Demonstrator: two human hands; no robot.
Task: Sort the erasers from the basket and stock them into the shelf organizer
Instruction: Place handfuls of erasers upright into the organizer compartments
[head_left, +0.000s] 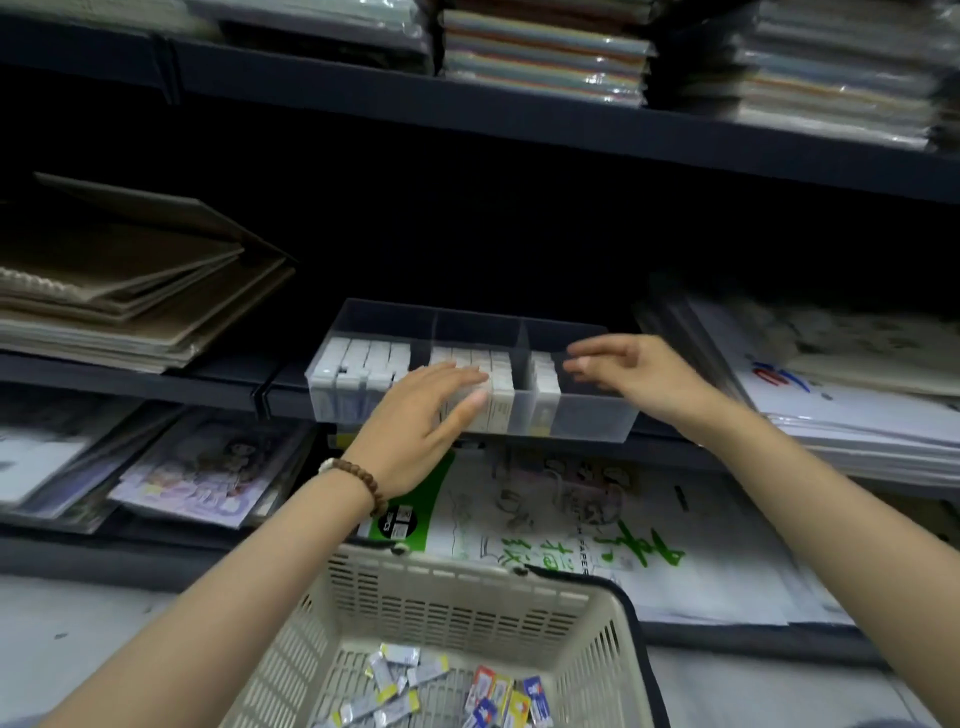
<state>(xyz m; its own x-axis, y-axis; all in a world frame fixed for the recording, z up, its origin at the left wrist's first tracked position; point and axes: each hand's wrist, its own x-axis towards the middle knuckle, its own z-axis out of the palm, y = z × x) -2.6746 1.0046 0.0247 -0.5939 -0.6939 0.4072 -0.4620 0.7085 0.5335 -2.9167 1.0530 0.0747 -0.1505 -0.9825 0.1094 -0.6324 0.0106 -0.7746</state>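
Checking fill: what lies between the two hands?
Head view: upright white erasers in the clear plastic shelf organizer, either side of a divider, between left hand and right hand.

Dark shelving (779, 161) is seen across the whole view, and its recess (467, 234) is left in deep shadow. Stacks of plastic-wrapped coloured paper (545, 52) are piled on the top shelf (519, 117). On the middle shelf (130, 387), brown spiral sketchbooks (130, 291) are stacked at the left and white paper packs (831, 405) at the right. Illustrated packs (197, 478) and a pack printed with green lettering (623, 540) are laid flat on the bottom shelf (130, 556). A pale grey floor (78, 639) is glimpsed at the lower left
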